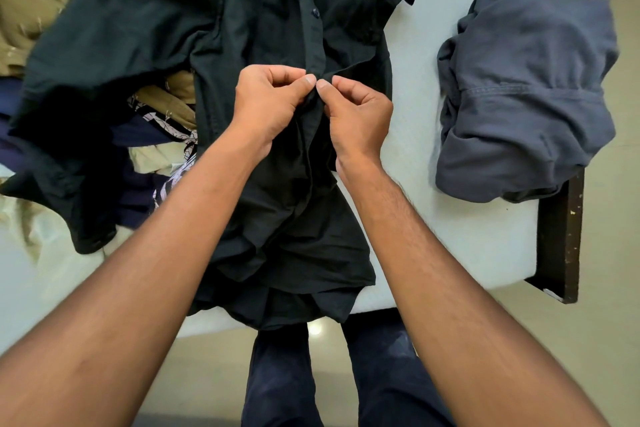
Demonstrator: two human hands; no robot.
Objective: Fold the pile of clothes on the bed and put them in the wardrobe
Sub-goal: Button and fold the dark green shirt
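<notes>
A black button-up shirt (263, 24) lies spread lengthwise on the pale bed sheet (450, 246), its hem hanging over the near edge. My left hand (270, 100) and my right hand (356, 114) meet at the shirt's front placket, thumbs and fingertips pinching the fabric from either side at about mid-chest. One dark button (315, 12) shows higher up the placket. The shirt's left side drapes over a pile of clothes (162, 121) in tan, navy and patterned cloth.
A crumpled grey-blue garment (526, 94) sits at the bed's right edge, partly over the dark wooden bed frame (561, 229). Beige floor lies beyond the frame and below, where my legs in dark trousers (346, 385) stand against the bed.
</notes>
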